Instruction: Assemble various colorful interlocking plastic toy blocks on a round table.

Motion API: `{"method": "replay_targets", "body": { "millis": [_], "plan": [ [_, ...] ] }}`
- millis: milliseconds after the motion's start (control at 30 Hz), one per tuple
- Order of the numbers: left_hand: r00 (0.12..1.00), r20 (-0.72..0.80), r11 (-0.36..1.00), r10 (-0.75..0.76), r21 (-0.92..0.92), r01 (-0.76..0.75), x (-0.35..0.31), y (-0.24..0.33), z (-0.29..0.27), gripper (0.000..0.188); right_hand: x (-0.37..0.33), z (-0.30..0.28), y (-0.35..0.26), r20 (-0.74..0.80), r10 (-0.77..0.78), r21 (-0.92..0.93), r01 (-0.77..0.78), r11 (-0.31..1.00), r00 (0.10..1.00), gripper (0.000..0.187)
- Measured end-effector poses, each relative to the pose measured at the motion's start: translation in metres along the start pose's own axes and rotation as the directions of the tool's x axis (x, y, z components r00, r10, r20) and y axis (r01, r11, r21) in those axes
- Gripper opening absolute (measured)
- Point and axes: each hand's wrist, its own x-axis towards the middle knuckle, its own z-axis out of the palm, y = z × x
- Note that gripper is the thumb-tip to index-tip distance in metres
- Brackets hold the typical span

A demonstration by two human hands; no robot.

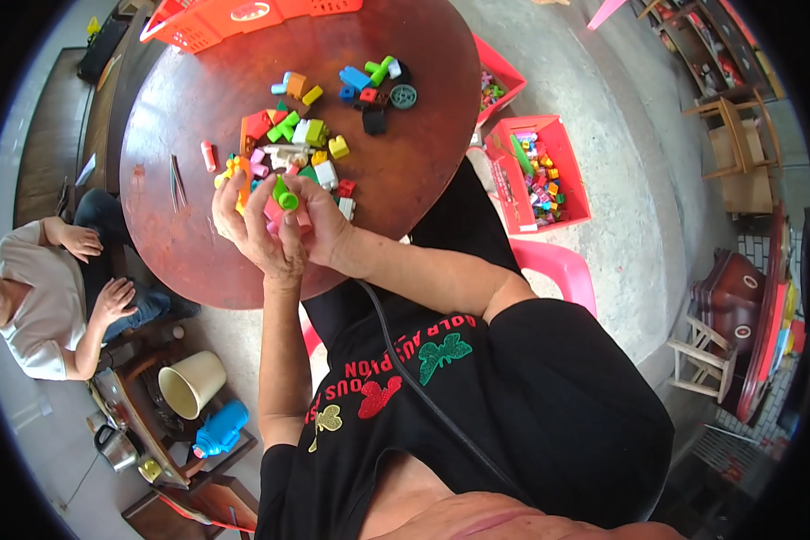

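Observation:
Near the front edge of the round wooden table, my two hands meet around a small cluster of toy building pieces. A bright green tube-shaped piece (pixel 285 194) points up between my fingers. Next to it, partly covered by my fingers, is a pink piece (pixel 273 214). My left hand (pixel 254 229) is closed around the cluster from the left, and my right hand (pixel 326 222) closes on it from the right. Whether the green and pink pieces are joined is hidden. Just beyond my hands lies a loose pile of colourful building blocks (pixel 310 133).
A smaller group of blocks (pixel 355 76) lies farther back on the table (pixel 427 135). A red basket (pixel 243 22) stands at its far edge. Right of the table, a red box (pixel 571 171) holds many pieces, beside a pink stool (pixel 562 265). Another person (pixel 49 288) sits at the left.

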Motion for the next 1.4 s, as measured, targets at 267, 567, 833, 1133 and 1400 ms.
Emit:
{"method": "replay_targets", "body": {
  "millis": [267,567,833,1133,1400],
  "plan": [
    [0.997,0.054,0.998,-0.048,-0.034,0.050,-0.009,0.016,0.000,0.062,-0.009,-0.004,-0.014,-0.054,-0.058,0.019,0.059,0.998,0.997,0.028],
    [0.933,-0.049,0.912,-0.358,-0.232,0.338,-0.007,-0.015,-0.015,0.062,-0.032,0.098,-0.134,0.018,-0.437,0.028,0.437,0.899,0.899,0.027],
    [0.918,-0.011,0.915,-0.396,-0.090,0.394,-0.013,-0.033,-0.021,0.058,-0.053,0.069,-0.390,0.171,-0.896,-0.343,0.877,0.336,0.410,0.025],
    [0.891,0.046,0.884,-0.452,0.160,0.440,-0.008,-0.059,-0.018,0.052,-0.009,0.062,-0.422,0.431,-0.838,-0.875,-0.071,-0.478,0.334,0.073],
    [0.792,0.150,0.792,-0.592,0.289,0.538,-0.014,-0.070,-0.026,0.064,-0.040,0.207,-0.215,0.968,-0.223,-0.114,0.590,-0.799,-0.116,0.058]
  ]
}}
